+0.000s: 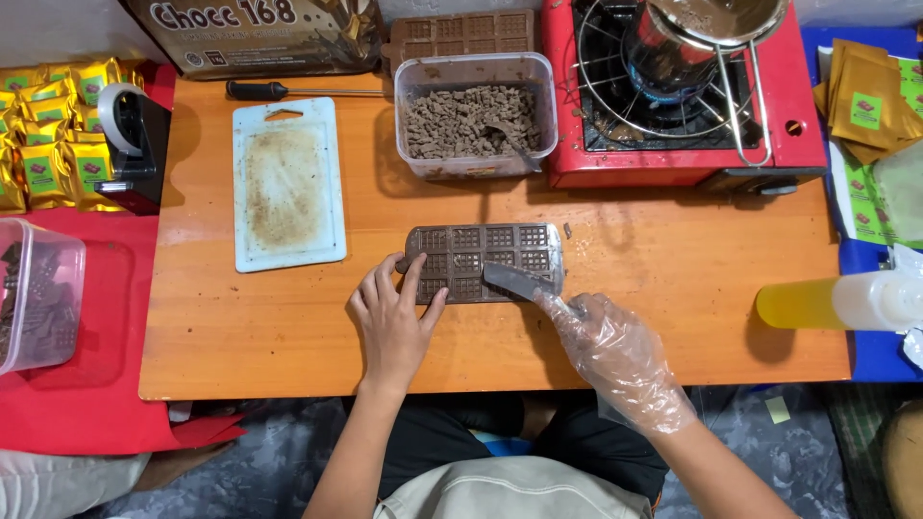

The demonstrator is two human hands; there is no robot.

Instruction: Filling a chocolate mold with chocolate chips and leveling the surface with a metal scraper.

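We had the bare left hand (392,322) flat, fingers spread, pinning the brown rectangular grid mould (478,261) mid orange wooden desk (673,279). Right hand (620,354), in a clear plastic glove, gripped a metal scraper (514,281) resting on the mould's right part.

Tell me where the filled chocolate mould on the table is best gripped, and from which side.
Judging by its pose, the chocolate mould is best pinched at its short left edge, coming from the left. It lies flat, its cavities full, so the rim is the clean part. The left hand rests there already, while the scraper in the gloved right hand occupies the right end.
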